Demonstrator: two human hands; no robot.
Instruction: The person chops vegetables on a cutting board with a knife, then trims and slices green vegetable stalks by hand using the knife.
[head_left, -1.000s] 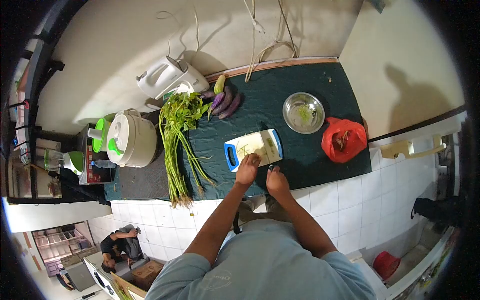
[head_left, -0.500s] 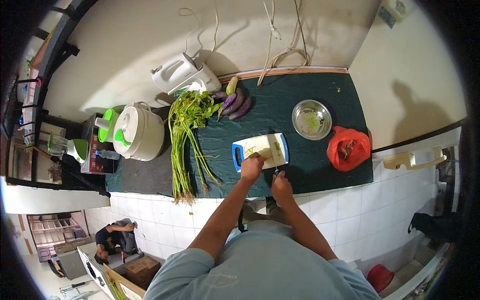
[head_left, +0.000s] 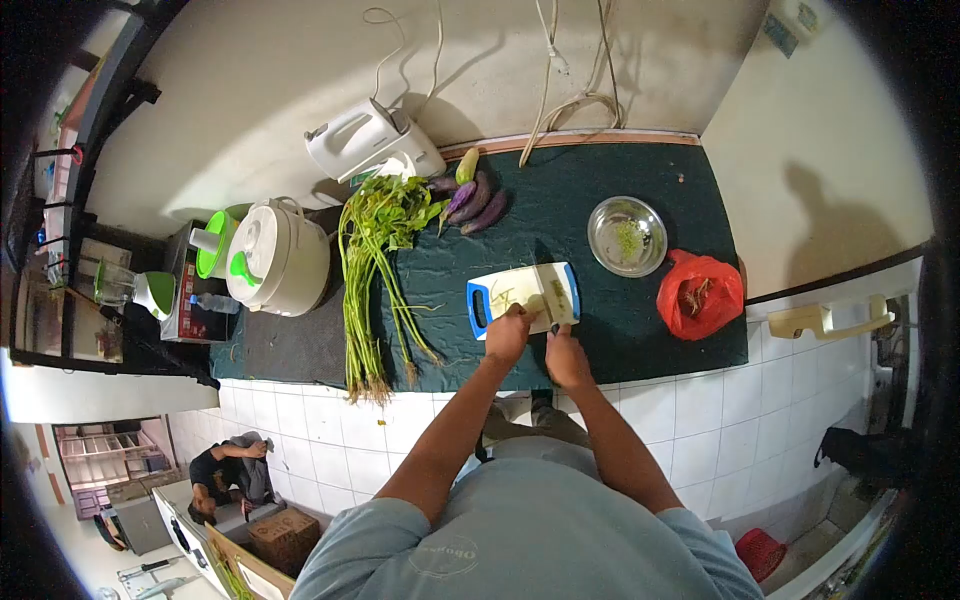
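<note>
On the green-covered table lies a white cutting board [head_left: 505, 280] with blue ends, bearing small pale green pieces. My left hand [head_left: 510, 335] is closed at the board's near edge, fingers together over the pieces; what they pinch is too small to name. My right hand [head_left: 566, 356] is wrapped round the dark handle of a knife [head_left: 546, 303], its blade lying across the board. Right of the board stands a steel bowl [head_left: 627, 237] with chopped green bits in it. Beside the bowl is a red plastic bag [head_left: 700, 294] with brownish scraps inside.
Long-stemmed leafy greens [head_left: 368, 290] and purple eggplants [head_left: 485, 208] lie left of the board. Behind them is a white mixer [head_left: 372, 143]; further left stands a white rice cooker [head_left: 280, 257]. Another person [head_left: 232, 475] sits low at the lower left, near a cardboard box [head_left: 285, 540].
The view has shifted, so the table's things sit further right than in the oldest frame. My right hand with the knife has moved slightly up towards the board since half a second ago.
</note>
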